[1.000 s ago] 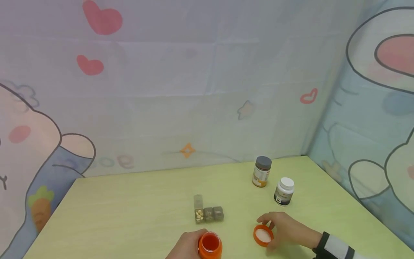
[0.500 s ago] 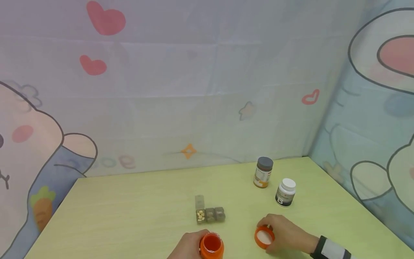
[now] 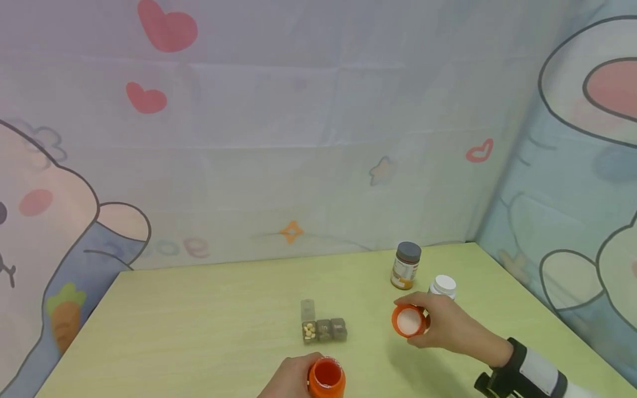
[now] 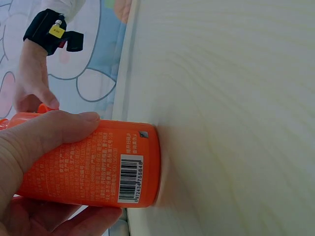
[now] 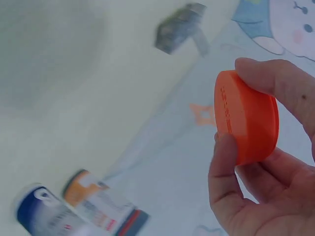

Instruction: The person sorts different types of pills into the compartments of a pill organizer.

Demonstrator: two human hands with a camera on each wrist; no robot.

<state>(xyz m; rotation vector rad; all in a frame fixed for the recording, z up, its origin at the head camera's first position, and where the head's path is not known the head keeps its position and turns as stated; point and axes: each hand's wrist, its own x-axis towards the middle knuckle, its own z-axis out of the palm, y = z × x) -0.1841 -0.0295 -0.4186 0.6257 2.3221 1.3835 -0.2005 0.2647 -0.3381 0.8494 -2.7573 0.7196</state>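
Observation:
My left hand grips an orange bottle around its side; the bottle stands uncapped on the table, its mouth facing up in the head view. Between thumb and fingers my right hand pinches an orange screw cap, raised above the table with its white inside toward the head camera. The right wrist view shows the cap from its outer side. Beyond the bottle lies a small pill box; its left compartment has the lid flipped back and holds several pale tablets.
At the back right stand a jar with a dark grey lid and a white-capped bottle, the latter partly behind my right hand. A printed cloth hangs along the table's back edge.
My right hand closed its fingers on the orange cap lying on the table and lifted it, tilting it up. The left hand and the orange bottle have stayed in place.

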